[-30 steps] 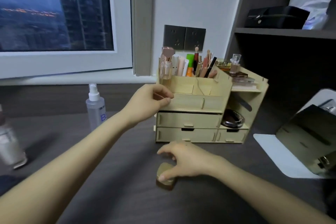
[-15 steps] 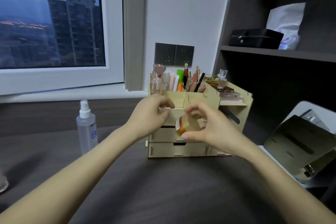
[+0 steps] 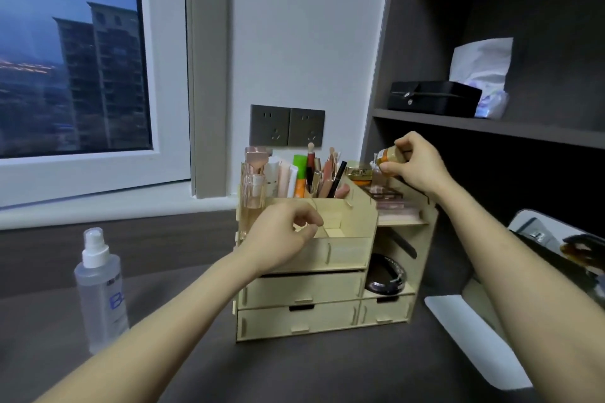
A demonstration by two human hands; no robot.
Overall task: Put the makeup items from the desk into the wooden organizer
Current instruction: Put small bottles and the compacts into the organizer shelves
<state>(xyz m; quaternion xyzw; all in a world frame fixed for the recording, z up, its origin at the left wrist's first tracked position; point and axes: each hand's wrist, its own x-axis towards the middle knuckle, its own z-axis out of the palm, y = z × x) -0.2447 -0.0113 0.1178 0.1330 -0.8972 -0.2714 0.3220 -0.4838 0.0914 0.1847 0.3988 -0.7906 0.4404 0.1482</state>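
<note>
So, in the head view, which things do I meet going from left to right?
Spray bottle → left hand → right hand, holding a jar → white pack on the shelf.

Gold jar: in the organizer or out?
Out. The right hand grips the gold jar in the air above the upper right shelf of the wooden organizer.
</note>
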